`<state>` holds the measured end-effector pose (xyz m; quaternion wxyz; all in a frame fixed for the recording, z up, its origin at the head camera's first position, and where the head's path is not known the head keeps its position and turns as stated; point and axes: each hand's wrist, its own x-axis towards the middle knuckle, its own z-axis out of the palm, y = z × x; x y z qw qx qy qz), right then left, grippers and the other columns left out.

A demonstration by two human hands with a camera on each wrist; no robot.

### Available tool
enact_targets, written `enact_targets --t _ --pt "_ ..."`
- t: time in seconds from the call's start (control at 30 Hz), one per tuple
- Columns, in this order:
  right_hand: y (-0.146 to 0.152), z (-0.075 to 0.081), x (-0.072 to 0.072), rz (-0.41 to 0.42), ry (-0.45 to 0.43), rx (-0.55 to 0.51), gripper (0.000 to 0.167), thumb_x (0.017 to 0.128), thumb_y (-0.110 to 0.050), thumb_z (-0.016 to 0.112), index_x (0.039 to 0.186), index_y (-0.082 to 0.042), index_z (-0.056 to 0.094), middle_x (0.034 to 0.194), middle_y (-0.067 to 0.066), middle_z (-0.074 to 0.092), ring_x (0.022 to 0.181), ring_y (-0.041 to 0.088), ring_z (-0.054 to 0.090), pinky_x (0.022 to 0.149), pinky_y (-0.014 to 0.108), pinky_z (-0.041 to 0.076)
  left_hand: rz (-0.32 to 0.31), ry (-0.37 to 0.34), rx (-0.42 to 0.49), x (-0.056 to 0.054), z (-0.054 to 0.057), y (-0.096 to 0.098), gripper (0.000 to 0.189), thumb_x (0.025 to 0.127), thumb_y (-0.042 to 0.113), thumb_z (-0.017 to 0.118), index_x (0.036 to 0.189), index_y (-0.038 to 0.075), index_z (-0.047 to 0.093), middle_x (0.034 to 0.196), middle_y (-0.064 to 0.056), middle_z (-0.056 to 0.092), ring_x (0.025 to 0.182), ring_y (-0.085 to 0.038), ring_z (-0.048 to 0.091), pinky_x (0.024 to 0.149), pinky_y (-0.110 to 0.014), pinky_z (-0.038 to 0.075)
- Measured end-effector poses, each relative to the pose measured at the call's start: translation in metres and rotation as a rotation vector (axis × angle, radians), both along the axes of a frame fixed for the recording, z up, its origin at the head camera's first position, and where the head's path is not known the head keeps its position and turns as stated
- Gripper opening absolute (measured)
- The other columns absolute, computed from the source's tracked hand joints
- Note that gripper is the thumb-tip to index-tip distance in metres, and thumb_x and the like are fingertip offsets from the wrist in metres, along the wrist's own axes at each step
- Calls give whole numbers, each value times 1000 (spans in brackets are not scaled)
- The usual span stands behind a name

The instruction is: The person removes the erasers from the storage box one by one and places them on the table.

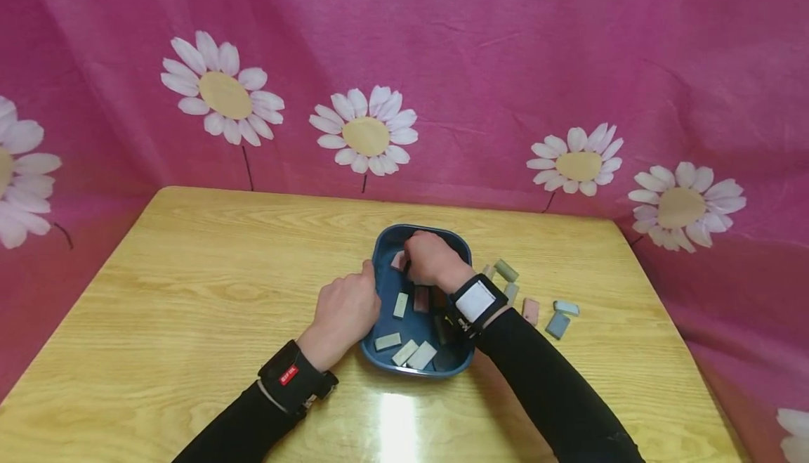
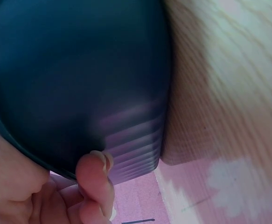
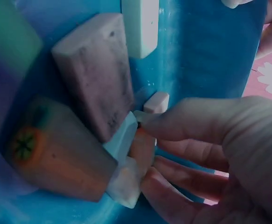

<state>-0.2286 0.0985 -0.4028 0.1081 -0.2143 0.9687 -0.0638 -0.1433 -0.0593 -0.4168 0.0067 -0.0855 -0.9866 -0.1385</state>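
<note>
A blue plastic basin stands on the table, with several small rectangular blocks in it. At its left side my left hand grips the rim; the left wrist view shows a fingertip against the ribbed outer wall. My right hand reaches down inside the far part. In the right wrist view, its thumb and fingers close around a small orange block, beside a light-blue block. Next to these lie a dull pink block and a brown-orange block with a printed design.
Several loose blocks lie on the wooden table right of the basin, among them an olive block, a pink block and a grey-blue block. A pink cloth with daisies hangs behind the table and at its sides.
</note>
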Motion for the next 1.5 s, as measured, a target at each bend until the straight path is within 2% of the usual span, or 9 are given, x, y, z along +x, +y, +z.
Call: enact_targets --t 0.3,0.47,0.57,0.63,0.7,0.8,1.07,1.27,1.5 --pt "0 -4 1 -12 48 5 3 79 -16 76 82 -16 75 79 -2 63 78 15 56 79 33 50 5 -14 17 0 0 0 52 93 20 60 138 -5 50 63 -4 54 52 -19 53 44 -31 39" --pt "3 8 5 -43 20 -58 13 79 -17 75 68 -14 70 63 -1 54 65 17 50 60 31 43 8 -21 11 1 1 -1 52 92 20 59 138 -4 50 65 -5 56 52 -19 53 44 -31 39" --pt "9 19 8 -49 19 -101 12 77 -14 74 67 -12 68 64 1 53 63 19 49 54 30 40 12 -25 10 1 1 -1 53 92 20 59 139 -4 50 65 -6 57 51 -19 54 44 -31 38" --pt "13 27 10 -47 35 -106 6 77 -14 74 75 -9 72 73 3 57 68 19 51 57 30 43 15 -20 10 2 1 -1 53 92 20 60 138 -4 50 67 -6 59 52 -19 54 44 -31 39" --pt "19 36 13 -56 48 -107 13 76 -15 76 86 -7 75 85 5 61 75 20 55 62 32 49 15 -13 11 2 1 -1 52 92 20 60 138 -4 50 68 -7 60 53 -20 55 45 -31 39" --pt "32 46 16 -74 66 -102 25 76 -17 79 97 -3 75 95 9 64 81 21 58 70 34 53 12 -1 12 3 0 0 51 92 20 60 137 -4 51 69 -8 61 53 -20 55 45 -31 40" --pt "84 60 17 -127 94 -100 26 77 -17 76 97 -1 74 93 10 68 85 24 63 79 42 52 7 -1 18 2 1 0 52 92 18 59 137 -5 51 64 -6 57 50 -18 53 43 -29 39" --pt "128 53 13 -170 91 -114 25 77 -15 74 96 2 74 90 11 71 85 27 64 78 44 51 3 8 24 1 2 0 52 92 19 60 137 -6 50 60 -4 54 49 -18 51 43 -29 38" --pt "168 32 14 -248 30 -97 23 77 -15 73 91 3 73 89 13 70 83 29 64 78 46 51 3 12 25 2 0 0 50 92 18 59 135 -5 52 62 -5 55 49 -18 52 43 -30 38"
